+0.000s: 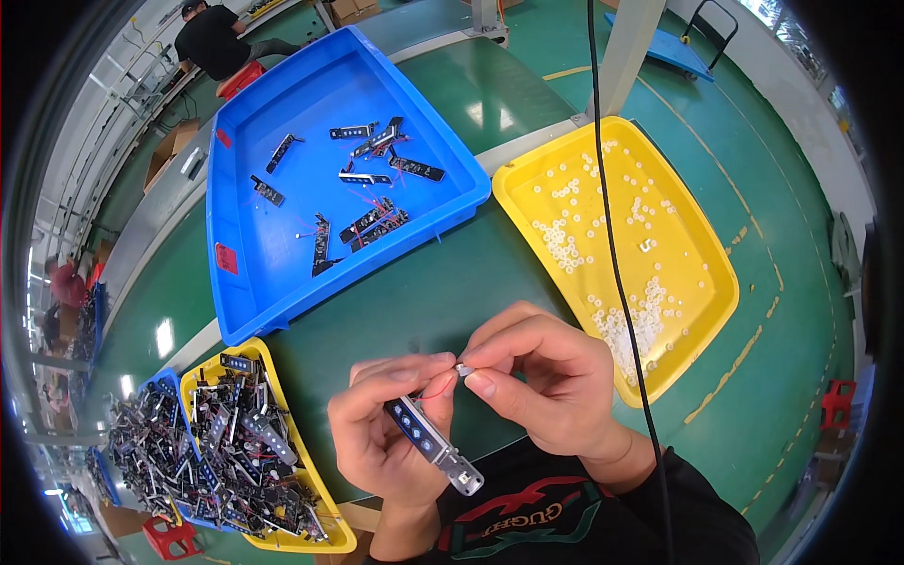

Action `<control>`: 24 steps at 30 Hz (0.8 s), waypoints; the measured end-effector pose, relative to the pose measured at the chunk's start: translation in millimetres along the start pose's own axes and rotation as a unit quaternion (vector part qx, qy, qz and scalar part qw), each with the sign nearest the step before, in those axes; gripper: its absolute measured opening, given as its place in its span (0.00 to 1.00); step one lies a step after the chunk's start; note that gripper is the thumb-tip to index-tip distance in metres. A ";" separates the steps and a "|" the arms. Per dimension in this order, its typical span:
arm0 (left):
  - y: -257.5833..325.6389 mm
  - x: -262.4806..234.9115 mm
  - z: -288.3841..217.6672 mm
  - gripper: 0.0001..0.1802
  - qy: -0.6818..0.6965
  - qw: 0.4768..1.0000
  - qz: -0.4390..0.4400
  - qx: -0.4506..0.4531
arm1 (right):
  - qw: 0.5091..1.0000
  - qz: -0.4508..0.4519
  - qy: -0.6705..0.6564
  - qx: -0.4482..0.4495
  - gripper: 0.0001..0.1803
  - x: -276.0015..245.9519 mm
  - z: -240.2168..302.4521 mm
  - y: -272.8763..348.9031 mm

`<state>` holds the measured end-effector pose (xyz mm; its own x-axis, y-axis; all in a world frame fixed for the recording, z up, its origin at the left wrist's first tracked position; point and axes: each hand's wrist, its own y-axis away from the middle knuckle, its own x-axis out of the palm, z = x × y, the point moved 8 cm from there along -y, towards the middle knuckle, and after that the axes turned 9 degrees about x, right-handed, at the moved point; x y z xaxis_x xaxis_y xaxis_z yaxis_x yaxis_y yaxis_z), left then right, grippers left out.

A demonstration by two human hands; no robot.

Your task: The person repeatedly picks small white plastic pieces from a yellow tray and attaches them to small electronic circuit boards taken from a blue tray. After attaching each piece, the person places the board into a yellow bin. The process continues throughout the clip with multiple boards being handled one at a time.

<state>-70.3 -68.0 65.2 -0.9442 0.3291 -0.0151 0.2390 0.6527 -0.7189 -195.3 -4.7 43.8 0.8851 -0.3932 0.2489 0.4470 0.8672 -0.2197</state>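
My left hand point(377, 424) is closed around a narrow LED circuit board point(424, 435) with a row of lights and a silvery metal end. The board slants down to the right, below the left fingers. A thin red wire point(435, 390) runs up from it between the fingers. My right hand point(551, 377) pinches a small white piece point(464, 370) between thumb and forefinger. The left thumb and forefinger meet it from the other side, and the fingertips hide most of it. Whether it is a ring or a connector I cannot tell.
A blue tray point(268, 299) with several similar boards stands ahead on the green table point(471, 273). Small white rings lie in a yellow tray point(706, 254) at right. Heaped boards fill a yellow bin point(330, 513) at lower left. A black cable point(612, 235) hangs across the right side.
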 end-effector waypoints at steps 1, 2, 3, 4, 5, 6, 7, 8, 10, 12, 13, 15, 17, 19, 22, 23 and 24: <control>0.0 0.3 -1.1 0.17 -0.008 1.000 0.001 0.015 | 1.000 -0.005 -0.010 0.000 0.08 -0.2 -0.8 0.4; 0.3 0.6 -1.7 0.17 -0.016 1.000 0.008 0.026 | 1.000 -0.010 -0.020 0.000 0.08 0.1 -2.7 0.7; 0.7 0.4 -2.2 0.17 -0.023 0.999 0.014 0.038 | 0.999 -0.015 -0.030 0.001 0.09 0.3 -3.8 1.3; 1.4 0.4 -2.6 0.17 -0.031 0.998 0.021 0.049 | 0.999 -0.027 -0.035 0.011 0.09 0.2 -6.0 2.2; 2.5 -0.5 -2.4 0.17 -0.027 0.998 0.014 0.058 | 0.998 -0.039 -0.039 0.022 0.09 0.0 -8.1 3.6; 3.7 -1.0 -2.1 0.17 -0.023 0.998 0.008 0.066 | 0.997 -0.051 -0.042 0.033 0.09 -0.6 -9.8 5.0; 4.0 -1.7 -2.7 0.16 -0.020 0.997 0.001 0.075 | 0.998 -0.059 -0.018 0.024 0.10 -0.3 -7.2 5.6; 4.0 -1.4 -4.2 0.16 -0.030 0.996 0.003 0.082 | 0.998 -0.067 0.007 0.014 0.10 0.1 -3.7 6.1; 4.3 -1.3 -8.8 0.16 -0.049 0.994 0.009 0.096 | 0.996 -0.078 0.037 -0.001 0.10 0.7 0.1 7.4; 2.5 2.2 -17.1 0.16 -0.104 0.987 0.054 0.111 | 0.995 -0.083 0.049 -0.011 0.11 1.4 1.3 9.0; 1.9 4.0 -19.5 0.16 -0.131 0.981 0.076 0.118 | 0.995 -0.082 0.045 -0.015 0.10 2.2 1.5 9.7; 1.6 3.9 -20.1 0.15 -0.136 0.979 0.077 0.132 | 0.996 -0.080 0.037 -0.021 0.10 4.2 1.3 10.6; 1.9 2.5 -21.2 0.15 -0.148 0.977 0.079 0.129 | 0.996 -0.079 0.035 -0.025 0.10 6.3 -0.9 11.0; 5.4 0.0 -13.4 0.16 -0.087 0.990 0.052 0.099 | 0.995 -0.082 0.043 -0.021 0.09 6.7 -3.6 11.1; 6.7 -1.9 -5.8 0.18 0.000 0.998 0.013 0.056 | 0.995 -0.087 0.038 -0.036 0.09 6.8 -3.8 11.0; 6.9 -2.6 -3.4 0.18 0.028 0.999 0.000 0.043 | 0.994 -0.090 0.038 -0.043 0.09 6.3 -5.2 11.4; 8.1 -2.0 -1.2 0.20 0.031 0.999 0.002 0.031 | 0.994 -0.094 0.038 -0.050 0.09 5.6 -7.5 11.8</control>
<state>-66.1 -62.6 60.2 -0.9272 0.3738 0.0238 0.2260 0.6089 -0.7603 -184.1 1.1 35.5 0.7906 -0.5701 0.2233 0.6122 0.7435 -0.2693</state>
